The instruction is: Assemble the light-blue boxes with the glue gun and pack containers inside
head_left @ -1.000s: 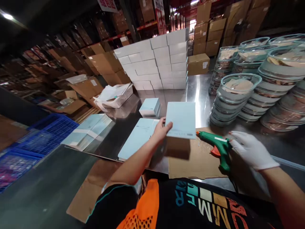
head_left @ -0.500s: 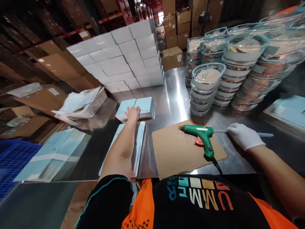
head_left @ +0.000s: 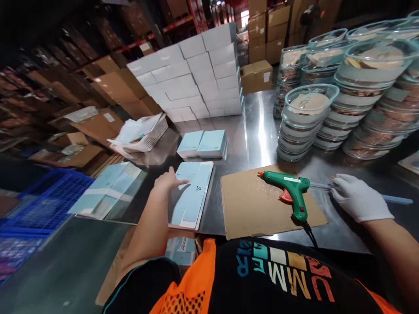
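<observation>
My bare left hand (head_left: 167,181) is open at the left edge of a stack of flat light-blue boxes (head_left: 194,187), thumb stretched over its top. Beyond it, two blue-topped closed boxes (head_left: 211,141) sit side by side. A green hot glue gun (head_left: 290,185) with an orange nozzle and red trigger lies on a cardboard sheet (head_left: 244,209). From its back runs a long translucent glue stick (head_left: 397,199). My right hand (head_left: 358,196), in a white glove, lies over the stick with fingers curled around it; the palm hides part of it.
Stacked clear round containers (head_left: 307,122) crowd the right side. A wall of white boxes (head_left: 196,78) stands at the back. On the left are a white basket (head_left: 157,133) with papers, a banded blue bundle (head_left: 104,187) and a blue crate (head_left: 55,196).
My left hand has come back from the two blue-topped boxes to the flat stack's left edge. My right hand stays by the glue stick. The view has shifted left.
</observation>
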Demonstrator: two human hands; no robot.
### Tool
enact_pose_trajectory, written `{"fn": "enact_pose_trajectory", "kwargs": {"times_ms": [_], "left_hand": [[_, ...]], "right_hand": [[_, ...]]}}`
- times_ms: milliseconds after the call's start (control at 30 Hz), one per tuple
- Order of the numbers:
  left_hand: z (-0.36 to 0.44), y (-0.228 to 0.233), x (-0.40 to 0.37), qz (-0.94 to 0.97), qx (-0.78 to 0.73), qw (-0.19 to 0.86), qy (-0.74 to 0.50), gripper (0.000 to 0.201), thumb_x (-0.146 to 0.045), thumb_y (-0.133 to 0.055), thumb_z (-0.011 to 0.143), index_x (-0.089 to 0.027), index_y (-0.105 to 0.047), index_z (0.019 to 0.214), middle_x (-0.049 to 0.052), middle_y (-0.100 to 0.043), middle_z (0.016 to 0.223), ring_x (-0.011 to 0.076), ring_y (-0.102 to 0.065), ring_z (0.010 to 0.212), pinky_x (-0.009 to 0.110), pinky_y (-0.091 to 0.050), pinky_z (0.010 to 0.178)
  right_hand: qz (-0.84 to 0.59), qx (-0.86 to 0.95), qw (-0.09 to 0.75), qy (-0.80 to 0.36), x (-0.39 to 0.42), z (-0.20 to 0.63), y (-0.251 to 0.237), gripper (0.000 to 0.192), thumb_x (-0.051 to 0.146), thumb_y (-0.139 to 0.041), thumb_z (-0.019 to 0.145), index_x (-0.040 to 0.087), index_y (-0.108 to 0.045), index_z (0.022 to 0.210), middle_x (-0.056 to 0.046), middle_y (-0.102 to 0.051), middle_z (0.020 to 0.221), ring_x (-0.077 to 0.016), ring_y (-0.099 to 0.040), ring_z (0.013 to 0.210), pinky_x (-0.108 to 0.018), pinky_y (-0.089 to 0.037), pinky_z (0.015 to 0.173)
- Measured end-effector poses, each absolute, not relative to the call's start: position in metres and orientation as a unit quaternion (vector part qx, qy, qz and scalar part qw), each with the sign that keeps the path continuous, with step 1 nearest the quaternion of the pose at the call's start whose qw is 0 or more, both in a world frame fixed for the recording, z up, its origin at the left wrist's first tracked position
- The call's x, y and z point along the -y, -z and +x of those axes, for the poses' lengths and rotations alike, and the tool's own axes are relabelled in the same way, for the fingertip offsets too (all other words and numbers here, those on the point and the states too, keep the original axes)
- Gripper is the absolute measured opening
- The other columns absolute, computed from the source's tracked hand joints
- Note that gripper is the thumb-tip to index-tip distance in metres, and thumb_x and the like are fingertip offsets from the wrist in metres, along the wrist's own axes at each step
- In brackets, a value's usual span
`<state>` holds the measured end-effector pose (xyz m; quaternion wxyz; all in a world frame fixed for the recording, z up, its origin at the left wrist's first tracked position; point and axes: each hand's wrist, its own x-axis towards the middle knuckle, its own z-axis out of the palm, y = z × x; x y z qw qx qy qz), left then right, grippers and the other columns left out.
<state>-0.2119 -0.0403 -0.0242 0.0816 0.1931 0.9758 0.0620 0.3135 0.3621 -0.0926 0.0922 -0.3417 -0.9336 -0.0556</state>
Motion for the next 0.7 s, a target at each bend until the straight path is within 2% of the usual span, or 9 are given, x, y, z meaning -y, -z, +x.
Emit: {"fn": "enact_pose_trajectory", "kwargs": {"times_ms": [67, 167, 233, 333, 433, 467, 533, 600, 700], "left_hand": [[-0.213, 0.027, 0.07, 0.145, -0.98, 0.118, -0.07, 0.084, -0.056, -0.097, 0.054, -0.006, -0.074, 0.118, 0.034, -0.078, 0.115, 0.0562, -0.074, 0.114, 0.054, -0.06, 0.091], [-0.206, 0.029, 0.094, 0.11, -0.981, 0.106, -0.116, 0.056, -0.055, -0.092, 0.055, -0.015, -0.073, 0.089, 0.032, -0.079, 0.106, 0.0578, -0.073, 0.117, 0.055, -0.059, 0.091], [-0.197, 0.023, 0.1, 0.098, -0.978, 0.068, -0.17, 0.056, -0.057, -0.088, 0.057, -0.016, -0.07, 0.091, 0.033, -0.077, 0.114, 0.0594, -0.068, 0.125, 0.057, -0.058, 0.093], [-0.174, 0.003, 0.096, 0.119, -0.948, 0.043, -0.291, 0.069, -0.071, -0.077, 0.063, -0.016, -0.069, 0.103, 0.028, -0.078, 0.118, 0.0506, -0.072, 0.121, 0.051, -0.06, 0.089], [-0.133, -0.019, 0.077, 0.179, -0.888, 0.079, -0.417, 0.081, -0.085, -0.066, 0.065, -0.015, -0.071, 0.105, 0.019, -0.082, 0.107, 0.0379, -0.079, 0.095, 0.045, -0.063, 0.079], [-0.115, -0.023, 0.068, 0.197, -0.859, 0.101, -0.462, 0.083, -0.086, -0.068, 0.063, -0.014, -0.073, 0.104, 0.017, -0.083, 0.101, 0.0349, -0.079, 0.086, 0.044, -0.063, 0.075], [-0.078, -0.025, 0.051, 0.206, -0.758, 0.184, -0.591, 0.075, -0.077, -0.087, 0.055, -0.013, -0.076, 0.094, 0.015, -0.081, 0.088, 0.0317, -0.076, 0.072, 0.044, -0.061, 0.07], [-0.047, -0.018, 0.036, 0.25, -0.672, 0.281, -0.638, 0.068, -0.071, -0.094, 0.056, -0.015, -0.078, 0.093, 0.014, -0.081, 0.084, 0.0333, -0.077, 0.074, 0.046, -0.063, 0.072], [-0.02, 0.003, 0.015, 0.311, -0.579, 0.41, -0.633, 0.077, -0.085, -0.088, 0.055, -0.019, -0.081, 0.095, 0.018, -0.081, 0.089, 0.0423, -0.08, 0.09, 0.055, -0.066, 0.078]], "right_hand": [[-0.34, 0.929, 0.132, 0.059, -0.359, 0.31, 0.091, 0.035, 0.031, -0.055, 0.104, 0.012, -0.076, 0.123, -0.026, -0.07, 0.142, -0.0328, -0.07, 0.123, -0.039, -0.055, 0.099], [-0.34, 0.918, 0.198, 0.054, -0.348, 0.297, 0.082, 0.039, 0.034, -0.05, 0.103, 0.011, -0.075, 0.123, -0.026, -0.071, 0.141, -0.0353, -0.07, 0.125, -0.044, -0.057, 0.107], [-0.326, 0.91, 0.254, 0.021, -0.336, 0.28, 0.073, 0.042, 0.035, -0.048, 0.103, 0.011, -0.075, 0.123, -0.026, -0.072, 0.139, -0.0357, -0.071, 0.126, -0.047, -0.058, 0.109], [-0.261, 0.908, 0.312, -0.096, -0.307, 0.246, 0.062, 0.045, 0.044, -0.049, 0.102, 0.013, -0.076, 0.12, -0.024, -0.075, 0.134, -0.0355, -0.072, 0.127, -0.05, -0.058, 0.113], [-0.18, 0.894, 0.301, -0.279, -0.264, 0.211, 0.052, 0.057, 0.063, -0.048, 0.103, 0.019, -0.077, 0.123, -0.019, -0.078, 0.129, -0.0347, -0.075, 0.122, -0.053, -0.059, 0.11], [-0.152, 0.88, 0.289, -0.346, -0.248, 0.2, 0.048, 0.063, 0.07, -0.045, 0.103, 0.02, -0.077, 0.123, -0.019, -0.079, 0.127, -0.0347, -0.076, 0.119, -0.053, -0.06, 0.109], [-0.114, 0.829, 0.286, -0.467, -0.22, 0.184, 0.038, 0.077, 0.084, -0.045, 0.098, 0.02, -0.077, 0.125, -0.019, -0.08, 0.126, -0.0365, -0.076, 0.118, -0.054, -0.061, 0.107], [-0.092, 0.765, 0.297, -0.564, -0.201, 0.176, 0.026, 0.081, 0.088, -0.045, 0.097, 0.022, -0.074, 0.133, -0.017, -0.079, 0.129, -0.0373, -0.074, 0.124, -0.055, -0.058, 0.111], [-0.09, 0.684, 0.329, -0.644, -0.192, 0.181, 0.01, 0.077, 0.085, -0.053, 0.096, 0.026, -0.069, 0.142, -0.013, -0.077, 0.134, -0.0367, -0.069, 0.134, -0.056, -0.049, 0.121]]}}
